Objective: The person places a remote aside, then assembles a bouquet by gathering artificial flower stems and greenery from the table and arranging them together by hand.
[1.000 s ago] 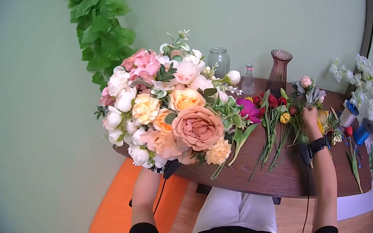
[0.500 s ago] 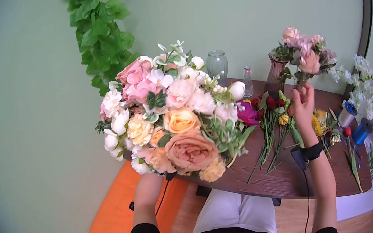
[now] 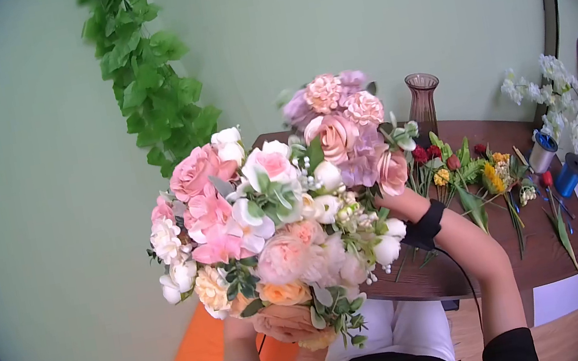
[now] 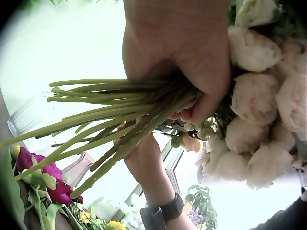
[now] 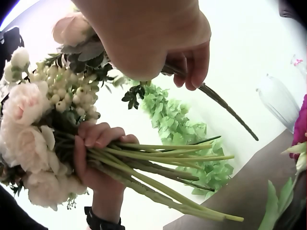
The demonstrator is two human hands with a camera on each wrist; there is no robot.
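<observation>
My left hand (image 4: 180, 48) grips a large bouquet (image 3: 290, 253) by its bundled green stems (image 5: 158, 163), fingers wrapped round them just under the blooms. Pink, white, cream and peach flowers fill the bouquet, which hides this hand in the head view. With my right hand (image 5: 158, 43) I hold a spray of dusty-pink and lilac flowers (image 3: 335, 134) by its dark stem (image 5: 230, 112), fingers curled round it. The spray stands at the bouquet's far right side and overlaps it in the head view. In the right wrist view, its stem slants above the bundled stems.
On the dark wooden table (image 3: 464, 266) lie red flowers (image 3: 426, 154), yellow flowers (image 3: 493, 178) and loose green stems. A purple-tinted glass vase (image 3: 425, 100) stands at the back. Ribbon spools (image 3: 569, 173) and white blossoms (image 3: 567, 103) are at the right. An orange seat (image 3: 202, 348) is below left.
My right hand has lifted the pink-lilac spray off the table and carried it left to the bouquet. The bouquet has tilted and shifted slightly lower in the head view.
</observation>
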